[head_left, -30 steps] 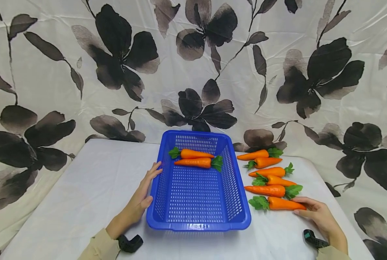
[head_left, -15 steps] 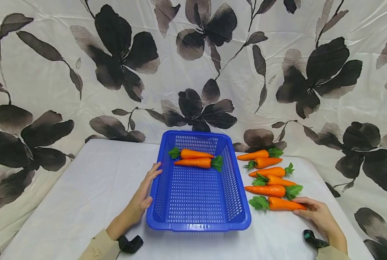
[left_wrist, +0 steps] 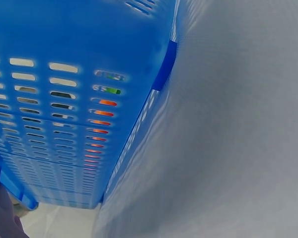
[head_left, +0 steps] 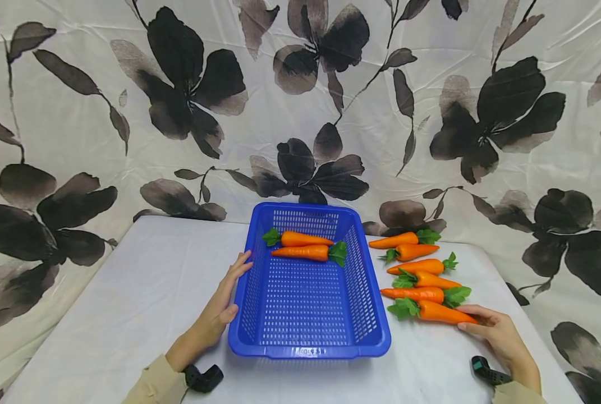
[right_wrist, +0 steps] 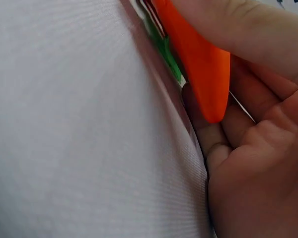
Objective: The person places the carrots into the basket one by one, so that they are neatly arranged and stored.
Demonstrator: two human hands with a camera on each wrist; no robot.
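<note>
The nearest carrot [head_left: 444, 312] on the right lies with its leaves toward the basket, and my right hand [head_left: 499, 336] pinches its tip between thumb and fingers. In the right wrist view, that orange tip [right_wrist: 211, 84] sits between the thumb and the curled fingers. My left hand [head_left: 214, 311] rests with straight fingers along the left rim of a blue plastic basket [head_left: 310, 352]. Two carrots, a rear one [head_left: 305, 239] and a front one [head_left: 300, 252], lie side by side in the basket's far end, leaves pointing opposite ways.
Several more carrots, such as a front one [head_left: 413, 294] and a far one [head_left: 396, 240], form a column right of the basket. A white cloth [head_left: 143, 292] covers the table. Behind it hangs a floral curtain [head_left: 260, 112]. Black wrist cameras sit at both wrists.
The leafy end of the nearest carrot has shifted slightly up, away from me, so the carrot now slants. My left hand and the basket have stayed in place.
</note>
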